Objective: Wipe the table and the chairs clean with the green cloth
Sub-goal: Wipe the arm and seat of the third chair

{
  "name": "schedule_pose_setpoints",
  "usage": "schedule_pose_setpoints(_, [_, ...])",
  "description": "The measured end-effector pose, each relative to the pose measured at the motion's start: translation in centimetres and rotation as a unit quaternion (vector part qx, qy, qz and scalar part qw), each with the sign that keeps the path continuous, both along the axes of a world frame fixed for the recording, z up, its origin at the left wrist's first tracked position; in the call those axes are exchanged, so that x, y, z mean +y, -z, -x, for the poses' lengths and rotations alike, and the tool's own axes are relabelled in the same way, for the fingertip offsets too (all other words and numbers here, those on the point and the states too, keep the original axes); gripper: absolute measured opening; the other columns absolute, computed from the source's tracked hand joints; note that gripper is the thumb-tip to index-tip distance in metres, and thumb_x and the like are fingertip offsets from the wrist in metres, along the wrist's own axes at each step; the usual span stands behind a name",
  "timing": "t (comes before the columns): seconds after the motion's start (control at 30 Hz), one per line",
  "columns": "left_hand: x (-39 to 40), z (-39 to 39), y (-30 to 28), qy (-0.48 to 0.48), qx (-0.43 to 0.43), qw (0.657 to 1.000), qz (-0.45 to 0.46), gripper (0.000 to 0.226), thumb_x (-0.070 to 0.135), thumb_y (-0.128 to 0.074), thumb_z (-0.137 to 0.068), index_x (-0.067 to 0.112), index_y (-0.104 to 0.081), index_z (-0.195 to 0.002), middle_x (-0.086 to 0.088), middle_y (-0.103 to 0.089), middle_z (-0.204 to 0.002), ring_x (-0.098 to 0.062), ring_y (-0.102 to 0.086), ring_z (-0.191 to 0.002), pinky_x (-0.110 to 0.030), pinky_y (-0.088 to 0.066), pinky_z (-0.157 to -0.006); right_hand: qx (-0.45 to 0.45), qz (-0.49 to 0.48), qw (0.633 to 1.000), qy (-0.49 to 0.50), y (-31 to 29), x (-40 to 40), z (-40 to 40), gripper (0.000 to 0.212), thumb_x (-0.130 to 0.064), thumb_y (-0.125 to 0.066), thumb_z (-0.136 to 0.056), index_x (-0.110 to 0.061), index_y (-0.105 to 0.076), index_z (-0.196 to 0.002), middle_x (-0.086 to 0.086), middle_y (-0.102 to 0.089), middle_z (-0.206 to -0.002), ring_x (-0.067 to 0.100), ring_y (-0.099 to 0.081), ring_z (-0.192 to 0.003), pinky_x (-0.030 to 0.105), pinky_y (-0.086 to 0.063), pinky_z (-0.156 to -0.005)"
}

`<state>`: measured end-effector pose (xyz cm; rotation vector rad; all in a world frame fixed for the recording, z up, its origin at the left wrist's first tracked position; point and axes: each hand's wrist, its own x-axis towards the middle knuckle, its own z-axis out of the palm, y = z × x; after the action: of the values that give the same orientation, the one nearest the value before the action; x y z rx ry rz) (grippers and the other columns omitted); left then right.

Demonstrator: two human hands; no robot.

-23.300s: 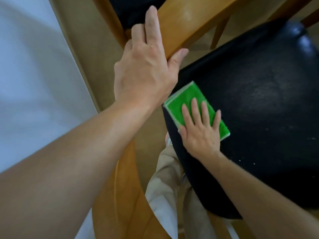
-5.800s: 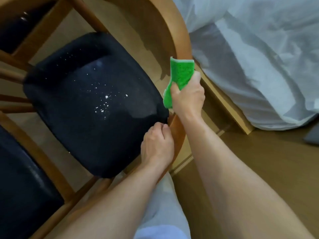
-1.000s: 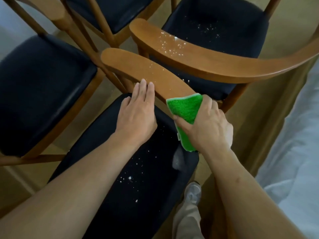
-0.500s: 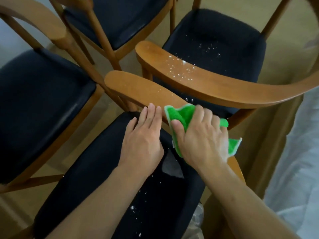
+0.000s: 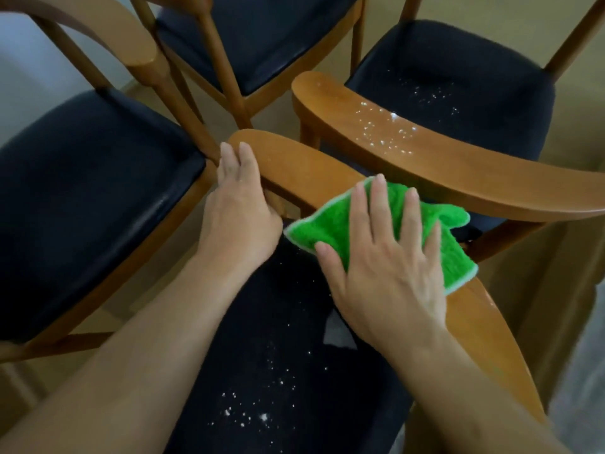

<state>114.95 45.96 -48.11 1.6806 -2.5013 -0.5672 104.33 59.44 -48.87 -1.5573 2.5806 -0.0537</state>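
The green cloth [image 5: 330, 224] lies spread over the curved wooden backrest [image 5: 294, 165] of the nearest chair. My right hand [image 5: 383, 257] presses flat on the cloth with straight, spread fingers. My left hand [image 5: 239, 204] rests against the inner left end of the same backrest, fingers straight along the wood. The chair's dark seat [image 5: 268, 371] below my arms is speckled with white crumbs.
A second chair's backrest [image 5: 425, 158] just behind carries white crumbs, and its dark seat [image 5: 458, 73] too. Two more dark-seated chairs stand at the left [image 5: 82, 191] and top centre [image 5: 262, 34]. White bedding shows at the far right edge [image 5: 589, 371].
My right hand has flattened out, spreading the bunched cloth over the backrest. My left hand slid further up along the backrest's left end. The view has moved closer.
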Motion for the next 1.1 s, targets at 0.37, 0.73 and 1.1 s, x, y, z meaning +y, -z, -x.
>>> schedule_pose_setpoints(0.37, [-2.1, -2.5, 0.4, 0.06, 0.077, 0.995, 0.028, 0.078, 0.016, -0.057, -0.092, 0.02, -0.008, -0.153, -0.009, -0.04, -0.148, -0.022, -0.05, -0.122, -0.032, -0.043, -0.096, -0.044, 0.039, 0.98, -0.192, 0.2, -14.4, -1.7, 0.068, -0.03, -0.041, -0.097, -0.014, -0.007, -0.154, 0.008, -0.002, -0.162, 0.026, 0.003, -0.148, 0.049, -0.005, -0.116])
schedule_pose_setpoints(0.73, [0.9, -2.6, 1.4, 0.056, 0.113, 0.991, -0.038, 0.082, 0.009, -0.047, -0.095, 0.027, 0.01, -0.151, 0.006, 0.011, -0.159, -0.015, -0.008, -0.146, -0.04, -0.019, -0.117, 0.036, 0.028, 0.998, -0.036, 0.2, -0.4, 1.0, 0.077, -0.039, -0.054, -0.089, -0.025, -0.015, -0.154, 0.001, -0.017, -0.16, 0.036, -0.018, -0.144, 0.056, -0.016, -0.103])
schedule_pose_setpoints(1.1, [2.3, -6.8, 5.5, -0.008, 0.082, 0.988, -0.13, 0.073, 0.008, -0.04, -0.098, 0.023, 0.007, -0.152, 0.01, 0.008, -0.159, -0.008, -0.004, -0.146, -0.036, -0.015, -0.119, 0.039, 0.033, 0.992, -0.119, 0.6, -8.9, -2.1, 0.061, -0.019, -0.022, -0.093, -0.008, -0.012, -0.153, 0.016, -0.015, -0.16, 0.038, -0.013, -0.146, 0.054, -0.019, -0.114])
